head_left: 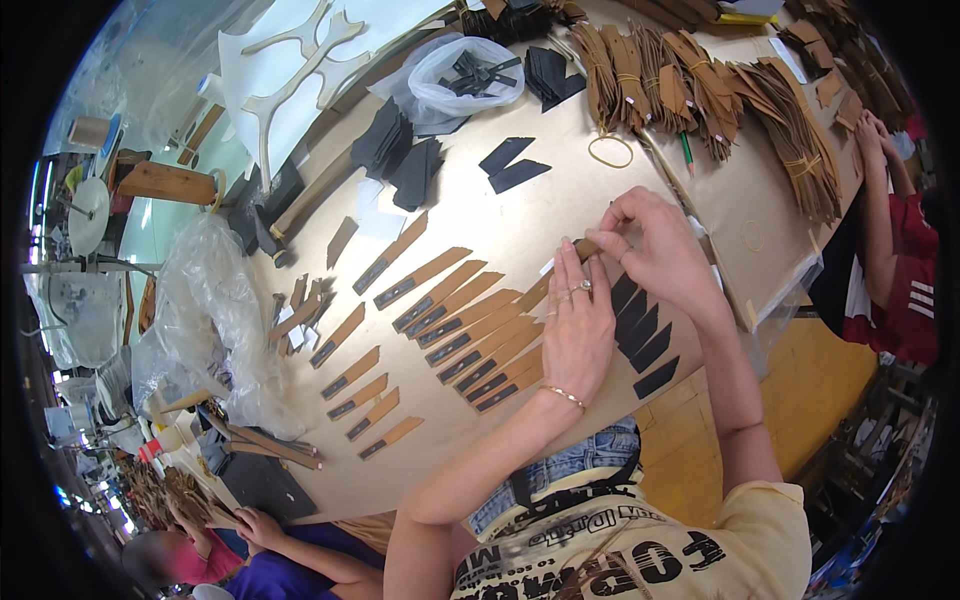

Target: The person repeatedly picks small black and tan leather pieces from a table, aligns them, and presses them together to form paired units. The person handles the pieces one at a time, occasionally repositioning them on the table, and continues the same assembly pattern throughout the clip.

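Observation:
A brown leather strip lies slanting on the table under the fingers of my left hand, which are stretched out together and press on it. My right hand pinches the strip's far end between thumb and fingers. Just left of my hands, several brown leather strips lie in a slanting row, each with a dark piece at its lower end. Several black pieces fan out beside my right forearm. A shorter row of brown strips is laid out further left.
Bundled brown leather pieces fill the far right, near a green pencil and rubber band. A plastic bag holds black strips, with black stacks beside it. A hammer lies left. Co-workers' hands show right and lower left.

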{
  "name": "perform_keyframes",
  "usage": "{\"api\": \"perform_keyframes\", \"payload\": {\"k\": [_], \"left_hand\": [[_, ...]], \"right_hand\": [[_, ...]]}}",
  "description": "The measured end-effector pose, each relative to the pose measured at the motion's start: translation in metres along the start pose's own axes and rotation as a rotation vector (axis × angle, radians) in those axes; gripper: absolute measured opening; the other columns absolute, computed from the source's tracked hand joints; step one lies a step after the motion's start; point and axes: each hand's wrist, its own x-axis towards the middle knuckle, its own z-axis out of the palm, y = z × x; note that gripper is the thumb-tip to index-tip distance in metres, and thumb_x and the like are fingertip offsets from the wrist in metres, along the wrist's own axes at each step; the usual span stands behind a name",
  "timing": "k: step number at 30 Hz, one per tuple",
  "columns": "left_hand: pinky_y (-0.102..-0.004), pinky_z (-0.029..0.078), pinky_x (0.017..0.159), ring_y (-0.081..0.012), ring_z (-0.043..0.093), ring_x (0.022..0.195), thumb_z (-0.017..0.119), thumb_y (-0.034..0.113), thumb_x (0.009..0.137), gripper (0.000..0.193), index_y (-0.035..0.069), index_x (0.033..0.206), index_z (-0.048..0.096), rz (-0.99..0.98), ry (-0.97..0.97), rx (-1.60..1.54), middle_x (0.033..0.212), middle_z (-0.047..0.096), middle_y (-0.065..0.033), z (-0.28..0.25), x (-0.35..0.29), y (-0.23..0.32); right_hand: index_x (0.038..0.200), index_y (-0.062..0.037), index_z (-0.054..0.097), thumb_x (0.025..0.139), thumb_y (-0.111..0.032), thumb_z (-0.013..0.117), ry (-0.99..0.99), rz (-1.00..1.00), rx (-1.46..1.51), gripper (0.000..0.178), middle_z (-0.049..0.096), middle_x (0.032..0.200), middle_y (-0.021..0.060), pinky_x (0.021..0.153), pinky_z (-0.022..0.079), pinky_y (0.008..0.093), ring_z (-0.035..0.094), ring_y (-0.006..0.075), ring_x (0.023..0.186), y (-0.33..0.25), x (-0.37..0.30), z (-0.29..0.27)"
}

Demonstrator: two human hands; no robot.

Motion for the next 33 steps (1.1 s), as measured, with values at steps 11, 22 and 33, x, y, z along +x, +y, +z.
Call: {"api": "perform_keyframes", "payload": {"k": [11,22,33], "left_hand": [[-0.0412,0.033,0.116,-0.0407,0.032,0.144,0.052,0.004,0.089,0.052,-0.007,0.139,0.043,0.023,0.002,0.001,0.152,0.028,-0.0356,0.001,-0.001,-0.002],[-0.0426,0.033,0.116,-0.0402,0.035,0.143,0.050,0.010,0.093,0.050,-0.005,0.140,0.044,0.095,-0.054,0.164,0.154,0.035,-0.0258,0.003,-0.001,-0.005],[-0.0454,0.039,0.101,-0.0349,0.059,0.114,0.060,0.018,0.092,0.041,0.002,0.130,0.054,0.007,0.478,-0.249,0.130,0.059,-0.0213,-0.034,0.012,-0.042]], "right_hand": [[0.084,-0.0031,0.071,0.081,-0.019,0.075,0.010,0.020,-0.068,0.016,0.065,0.090,0.0129,0.082,0.047,0.0421,0.061,0.0309,0.092,0.013,0.008,0.005],[0.087,-0.0052,0.066,0.084,-0.017,0.072,0.084,-0.079,-0.224,0.013,0.061,0.092,0.0090,0.081,0.043,0.0422,0.057,0.0279,0.094,0.015,0.002,0.016],[0.090,-0.0026,0.061,0.085,-0.009,0.070,0.160,-0.378,-0.132,0.012,0.062,0.089,0.0105,0.077,0.044,0.0404,0.059,0.0312,0.086,-0.013,-0.020,0.011]]}}
